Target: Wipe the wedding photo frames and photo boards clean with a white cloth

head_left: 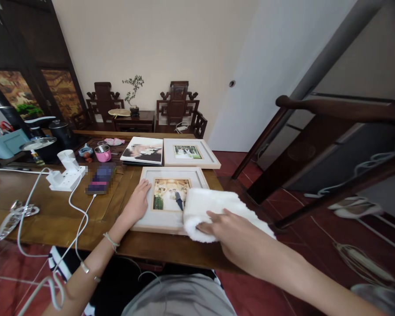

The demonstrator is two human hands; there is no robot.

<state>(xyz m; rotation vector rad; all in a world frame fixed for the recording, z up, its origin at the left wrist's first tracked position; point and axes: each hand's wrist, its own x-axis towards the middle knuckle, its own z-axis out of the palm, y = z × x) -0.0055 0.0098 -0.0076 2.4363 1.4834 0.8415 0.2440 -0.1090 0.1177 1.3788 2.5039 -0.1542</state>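
A light wooden picture frame (171, 224) lies flat on the table in front of me, with a wedding photo (166, 193) in its middle. My left hand (138, 202) grips the frame's left edge, fingertips reaching over the upper left border. A folded, fluffy white towel (213, 199) covers the frame's right part and hangs past its side. My right hand (232, 230) is closed on the towel, its thumb tucked into the fold and its fingers on top. The frame's lower right corner is hidden beneath the towel.
Behind lie a second framed photo (188, 152) and a photo album or print (143, 150). To the left are a phone (101, 177), a white power strip (64, 179) with cables, a pink cup (102, 153) and a hair clip (18, 217). A wooden chair (292, 153) stands right.
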